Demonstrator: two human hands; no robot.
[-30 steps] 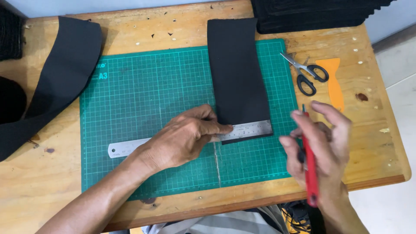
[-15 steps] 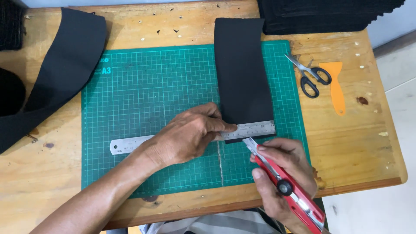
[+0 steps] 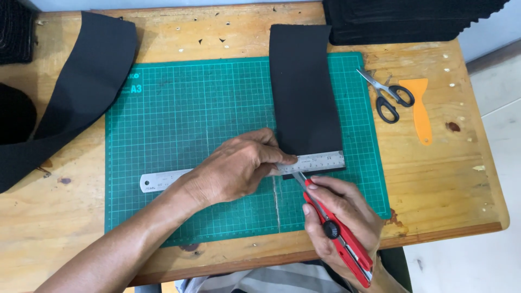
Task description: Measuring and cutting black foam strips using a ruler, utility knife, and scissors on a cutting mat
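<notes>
My left hand [image 3: 236, 168] presses flat on a steel ruler [image 3: 320, 161] that lies across the near end of a black rubber strip [image 3: 305, 92] on a green cutting mat [image 3: 190, 119]. My right hand [image 3: 342, 214] grips a red utility knife [image 3: 339, 233]. Its blade tip rests against the ruler's near edge, at the strip's left corner. A narrow sliver of black strip shows below the ruler.
Black-handled scissors [image 3: 388, 97] and an orange scraper [image 3: 419, 108] lie on the wooden table [image 3: 456, 179] right of the mat. A wide black band [image 3: 70, 103] curves over the table's left side. A stack of black material [image 3: 401, 19] sits at the back right.
My right hand brought the knife down from beside the mat and turned it, so the blade now meets the ruler's edge. My left hand kept pressing the ruler.
</notes>
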